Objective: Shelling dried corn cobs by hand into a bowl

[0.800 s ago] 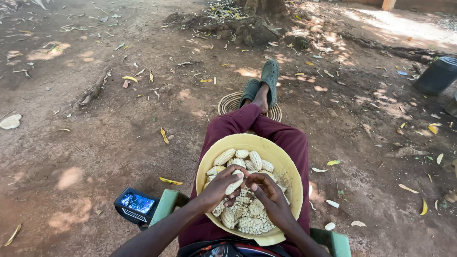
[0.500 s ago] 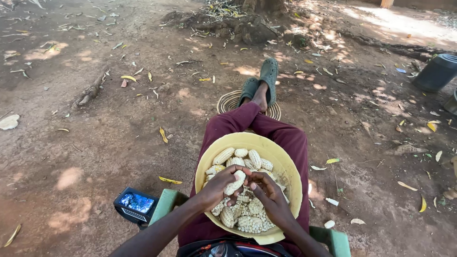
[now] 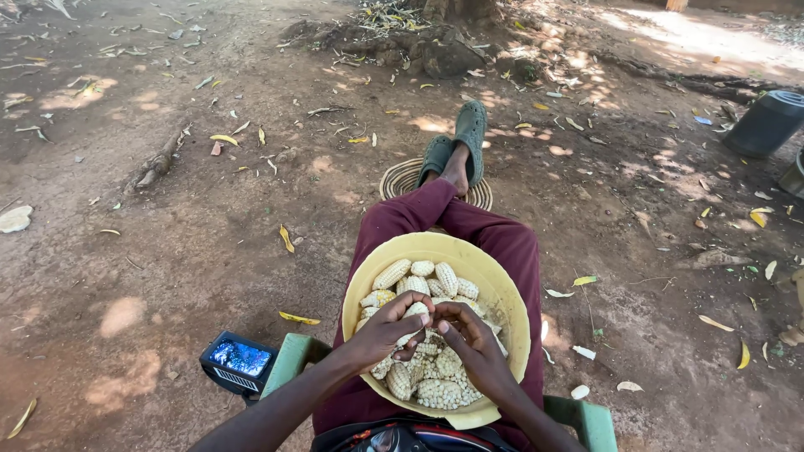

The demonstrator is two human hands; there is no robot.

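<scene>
A yellow bowl [image 3: 502, 289] rests on my lap, filled with several pale corn cobs [image 3: 392, 274] and loose kernels. My left hand [image 3: 387, 328] and my right hand [image 3: 474, 343] meet over the bowl's middle, both closed around one corn cob [image 3: 414, 313] held between them. The fingers press on the cob's end. My legs in maroon trousers stretch forward, with feet in green sandals [image 3: 469, 134] crossed on a woven mat [image 3: 404, 178].
I sit on a green chair [image 3: 289, 362] on bare dirt strewn with dry leaves. A small device with a lit blue screen [image 3: 239, 358] lies on the ground at my left. A dark bucket [image 3: 766, 123] stands far right. Tree roots [image 3: 435, 50] lie ahead.
Both hands have shifted slightly upward in the bowl while staying on the cob. The bowl and legs have stayed still.
</scene>
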